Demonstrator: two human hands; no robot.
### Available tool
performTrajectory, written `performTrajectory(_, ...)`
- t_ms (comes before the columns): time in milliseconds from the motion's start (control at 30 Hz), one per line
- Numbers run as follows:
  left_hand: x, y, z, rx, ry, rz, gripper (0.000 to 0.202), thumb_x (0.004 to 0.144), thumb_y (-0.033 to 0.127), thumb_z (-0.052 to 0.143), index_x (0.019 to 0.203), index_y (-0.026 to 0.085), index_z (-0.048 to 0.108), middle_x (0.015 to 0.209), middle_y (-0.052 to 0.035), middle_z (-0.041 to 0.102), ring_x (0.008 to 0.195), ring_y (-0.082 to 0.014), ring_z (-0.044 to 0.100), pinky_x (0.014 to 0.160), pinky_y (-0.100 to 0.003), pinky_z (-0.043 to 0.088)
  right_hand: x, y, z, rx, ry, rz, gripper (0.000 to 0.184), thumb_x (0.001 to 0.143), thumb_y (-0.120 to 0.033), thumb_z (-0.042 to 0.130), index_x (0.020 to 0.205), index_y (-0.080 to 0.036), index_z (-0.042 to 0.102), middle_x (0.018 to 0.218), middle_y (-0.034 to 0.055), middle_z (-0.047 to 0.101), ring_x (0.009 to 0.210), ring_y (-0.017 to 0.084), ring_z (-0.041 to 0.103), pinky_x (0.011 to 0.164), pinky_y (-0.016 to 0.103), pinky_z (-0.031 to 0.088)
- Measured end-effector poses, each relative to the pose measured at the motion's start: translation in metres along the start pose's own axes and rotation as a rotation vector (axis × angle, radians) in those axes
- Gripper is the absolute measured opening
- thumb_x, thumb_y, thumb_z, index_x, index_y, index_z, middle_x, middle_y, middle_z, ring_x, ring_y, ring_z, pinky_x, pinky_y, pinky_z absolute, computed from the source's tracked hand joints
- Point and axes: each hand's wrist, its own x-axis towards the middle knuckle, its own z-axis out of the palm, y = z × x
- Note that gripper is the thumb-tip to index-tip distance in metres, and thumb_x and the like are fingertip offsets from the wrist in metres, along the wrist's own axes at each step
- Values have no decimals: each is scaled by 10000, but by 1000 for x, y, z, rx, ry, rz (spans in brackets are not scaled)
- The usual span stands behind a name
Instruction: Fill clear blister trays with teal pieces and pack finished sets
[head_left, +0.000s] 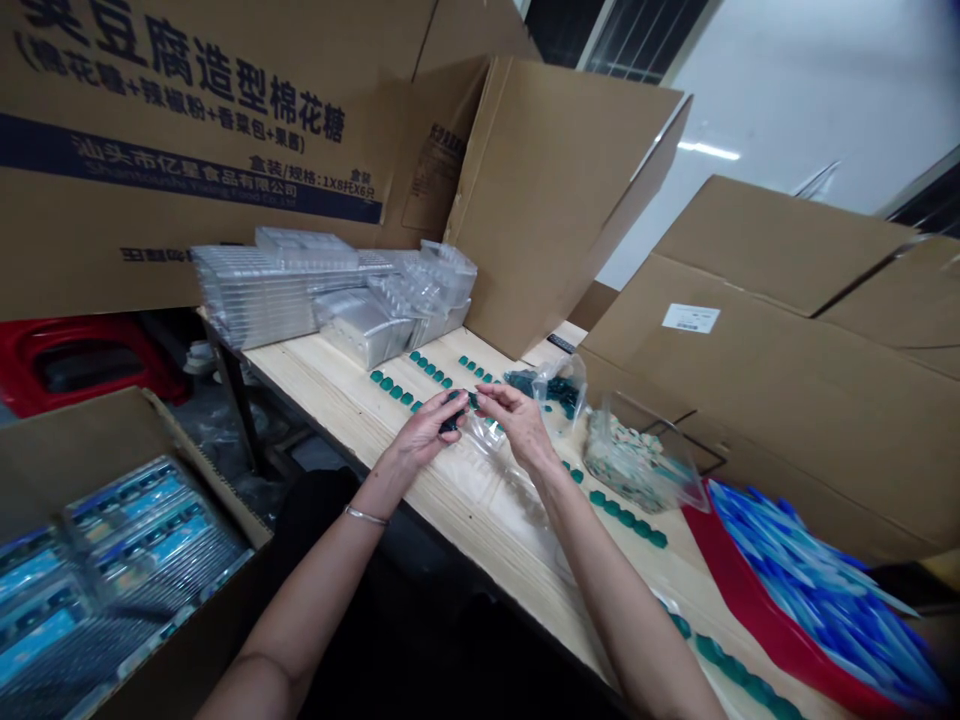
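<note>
Over the table, my left hand is closed around several small dark green pieces. My right hand meets it at the fingertips, with thumb and finger pinched on what looks like one more green piece. Under the hands lies clear plastic, probably a tray, partly hidden by them. Short rows of green pieces run along the wooden table on both sides of my hands. Just beyond my right hand, a clear bag holds more dark green pieces.
Stacked clear plastic trays stand at the table's far left. A clear tub of small packets and a red basin of blue plastic pieces sit right. Large cartons rise behind. An open carton of packaged goods is at lower left, near a red stool.
</note>
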Motion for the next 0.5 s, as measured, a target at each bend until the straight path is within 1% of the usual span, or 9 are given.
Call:
performTrajectory(167,0,-3,0,38,3,48,303,653,315,733,860,136,604,749,-4,523,545,-25,445,359,-105,212,-4,1,1,5,-3,16,313,668,-377,703,909,-179,680,828,36,693,682,144,643,736,323,518)
performTrajectory(300,-1,-2,1,52,25,54,319,644,356,729,830,131,598,743,-3,521,535,-28,445,353,-115,204,-4,2,0,54,20,34,312,652,-356,720,908,-183,680,827,31,695,683,144,650,753,326,517)
performTrajectory(400,-1,-1,2,143,54,71,339,645,388,719,838,141,591,731,6,507,523,-28,441,354,-115,212,-3,4,-1,136,21,53,304,660,-342,718,918,-188,677,837,25,696,684,133,650,765,315,516)
performTrajectory(500,-1,0,2,266,72,96,381,634,418,717,880,159,586,705,17,500,508,-31,434,356,-117,232,-2,7,-3,145,10,59,305,666,-344,712,922,-182,677,851,29,698,691,134,651,776,315,518)
